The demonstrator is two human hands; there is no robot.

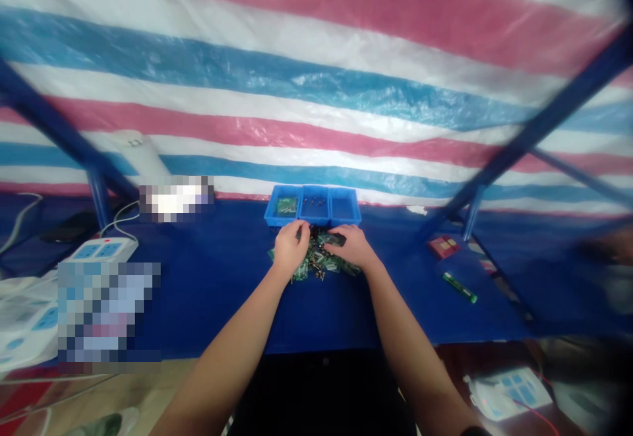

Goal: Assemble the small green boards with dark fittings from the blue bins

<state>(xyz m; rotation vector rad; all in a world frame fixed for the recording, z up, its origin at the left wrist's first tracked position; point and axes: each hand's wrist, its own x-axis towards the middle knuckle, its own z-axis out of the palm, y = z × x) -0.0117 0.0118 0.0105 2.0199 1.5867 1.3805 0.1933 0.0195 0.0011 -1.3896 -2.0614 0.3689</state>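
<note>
A heap of small green circuit boards lies on the blue tabletop, with small metal and dark parts mixed among them. My left hand is at the left side of the heap, its thumb and fingers drawn together in a pinch; whatever is between them is too small to make out. Over the right side of the heap rests my right hand, thumb and fingers apart, fingertips touching the pieces. Just beyond both hands stands a blue three-compartment tray. Green boards lie in its left compartment, and a few tiny parts in the middle one.
White power strips with cables lie at the left, near a blurred-out bright object. A red box and a green packet lie at the right. Blue frame bars slant up on both sides before a striped sheet.
</note>
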